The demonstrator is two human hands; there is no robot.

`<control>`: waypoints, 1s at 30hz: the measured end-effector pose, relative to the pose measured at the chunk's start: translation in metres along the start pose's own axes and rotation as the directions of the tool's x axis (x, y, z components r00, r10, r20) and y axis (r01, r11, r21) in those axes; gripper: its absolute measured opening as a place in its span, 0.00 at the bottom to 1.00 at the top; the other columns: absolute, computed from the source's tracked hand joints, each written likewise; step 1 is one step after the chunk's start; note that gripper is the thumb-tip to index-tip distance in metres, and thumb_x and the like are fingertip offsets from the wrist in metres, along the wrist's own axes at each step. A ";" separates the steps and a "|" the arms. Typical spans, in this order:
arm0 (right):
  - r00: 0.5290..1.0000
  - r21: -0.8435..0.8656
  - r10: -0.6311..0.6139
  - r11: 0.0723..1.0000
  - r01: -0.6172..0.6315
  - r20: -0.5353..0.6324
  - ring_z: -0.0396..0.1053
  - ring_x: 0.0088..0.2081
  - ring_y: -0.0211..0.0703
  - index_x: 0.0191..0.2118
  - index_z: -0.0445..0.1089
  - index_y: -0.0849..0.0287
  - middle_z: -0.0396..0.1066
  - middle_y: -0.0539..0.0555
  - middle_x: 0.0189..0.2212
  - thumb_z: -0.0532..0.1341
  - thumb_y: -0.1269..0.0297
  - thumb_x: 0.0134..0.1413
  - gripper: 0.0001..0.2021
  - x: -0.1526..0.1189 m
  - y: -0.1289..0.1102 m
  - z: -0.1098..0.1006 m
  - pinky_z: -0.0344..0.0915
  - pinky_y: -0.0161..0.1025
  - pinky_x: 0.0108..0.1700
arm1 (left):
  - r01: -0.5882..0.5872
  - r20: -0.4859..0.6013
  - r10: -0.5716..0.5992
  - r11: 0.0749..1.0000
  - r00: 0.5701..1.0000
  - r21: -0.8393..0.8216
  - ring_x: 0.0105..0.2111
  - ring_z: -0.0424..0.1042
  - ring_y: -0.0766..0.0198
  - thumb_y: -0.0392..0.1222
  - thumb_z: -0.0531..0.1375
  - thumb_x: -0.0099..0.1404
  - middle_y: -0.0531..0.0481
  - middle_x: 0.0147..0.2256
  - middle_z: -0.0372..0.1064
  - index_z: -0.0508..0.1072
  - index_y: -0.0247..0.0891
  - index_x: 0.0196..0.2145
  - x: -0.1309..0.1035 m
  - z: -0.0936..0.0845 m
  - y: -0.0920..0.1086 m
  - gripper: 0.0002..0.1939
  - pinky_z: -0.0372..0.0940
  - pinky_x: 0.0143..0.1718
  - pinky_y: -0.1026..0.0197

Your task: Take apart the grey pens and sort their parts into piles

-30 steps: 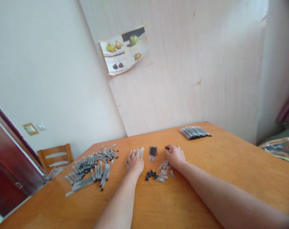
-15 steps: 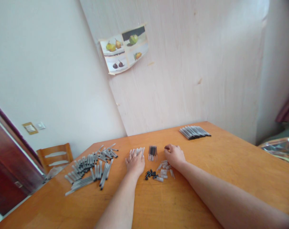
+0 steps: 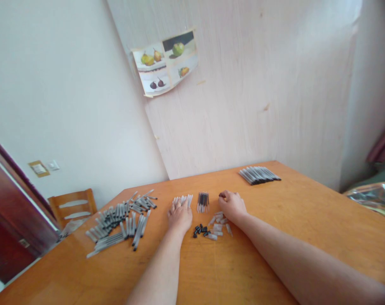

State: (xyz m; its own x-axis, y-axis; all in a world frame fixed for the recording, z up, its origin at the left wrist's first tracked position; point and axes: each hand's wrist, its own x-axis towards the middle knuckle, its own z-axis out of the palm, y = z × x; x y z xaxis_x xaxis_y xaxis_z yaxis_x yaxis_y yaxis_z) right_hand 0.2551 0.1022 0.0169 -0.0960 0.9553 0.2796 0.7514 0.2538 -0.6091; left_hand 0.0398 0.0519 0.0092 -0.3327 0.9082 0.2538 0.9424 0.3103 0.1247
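Observation:
My left hand point(image 3: 180, 216) lies flat over a row of whitish, see-through pen barrels point(image 3: 188, 199), its fingers spread on them and covering most of their length. My right hand point(image 3: 233, 205) rests on the table with its fingers curled in; no object shows in it. Between the hands is a bundle of thin dark ink refills point(image 3: 203, 202). Close to my right hand lie loose clear pen caps point(image 3: 218, 228), partly hidden by it. A small heap of short black plugs point(image 3: 200, 230) sits to the left of the caps.
Many grey pens with black ends point(image 3: 116, 218) are scattered at the left of the wooden table point(image 3: 208, 275). A neat row of similar pens point(image 3: 259, 175) lies at the back right. A wooden chair point(image 3: 72, 207) stands past the left edge; a wall panel rises behind.
Both hands stay in nearly the same places. The whole view has shifted very slightly; no object has visibly been moved.

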 end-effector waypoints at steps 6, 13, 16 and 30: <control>1.000 0.009 0.005 1.000 -0.005 -0.005 0.66 0.47 0.51 0.42 0.75 0.55 0.76 0.55 0.42 0.52 0.61 0.56 0.16 -0.002 -0.001 -0.002 0.60 0.41 0.45 | 0.009 -0.061 -0.010 1.000 0.998 -0.025 0.64 0.48 0.47 0.50 0.45 0.67 0.48 0.65 0.50 0.60 0.48 0.61 0.004 0.006 -0.002 0.26 0.50 0.60 0.39; 0.999 0.098 0.050 0.994 -0.049 -0.007 0.68 0.48 0.47 0.45 0.75 0.54 0.76 0.55 0.43 0.52 0.62 0.56 0.16 0.004 0.004 0.002 0.61 0.38 0.48 | 0.020 -0.257 -0.043 0.996 0.965 -0.090 0.60 0.56 0.51 0.46 0.47 0.68 0.39 0.60 0.60 0.64 0.37 0.57 0.002 0.000 -0.006 0.23 0.52 0.59 0.48; 0.996 0.212 0.089 0.973 -0.087 -0.002 0.69 0.48 0.44 0.48 0.73 0.55 0.75 0.55 0.45 0.52 0.62 0.56 0.18 0.009 0.011 0.007 0.62 0.36 0.49 | 0.002 -0.363 -0.046 0.993 0.931 -0.122 0.57 0.60 0.54 0.43 0.47 0.68 0.39 0.56 0.64 0.65 0.35 0.55 0.001 -0.004 -0.009 0.21 0.53 0.58 0.53; 0.991 0.402 0.127 0.910 -0.104 -0.030 0.70 0.46 0.44 0.51 0.70 0.64 0.77 0.57 0.41 0.50 0.65 0.53 0.22 0.013 0.024 0.008 0.63 0.36 0.47 | 0.006 -0.358 -0.045 0.994 0.933 -0.110 0.54 0.63 0.54 0.41 0.52 0.64 0.40 0.51 0.67 0.65 0.37 0.54 -0.044 -0.032 -0.035 0.21 0.56 0.55 0.54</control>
State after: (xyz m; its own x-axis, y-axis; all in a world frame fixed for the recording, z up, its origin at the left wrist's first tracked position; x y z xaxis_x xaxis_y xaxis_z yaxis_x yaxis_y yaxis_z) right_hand 0.2668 0.1216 -0.0002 0.0200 0.9748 0.2223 0.4314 0.1922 -0.8815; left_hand 0.0204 -0.0085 0.0247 -0.3654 0.7324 0.5745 0.9308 0.2829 0.2314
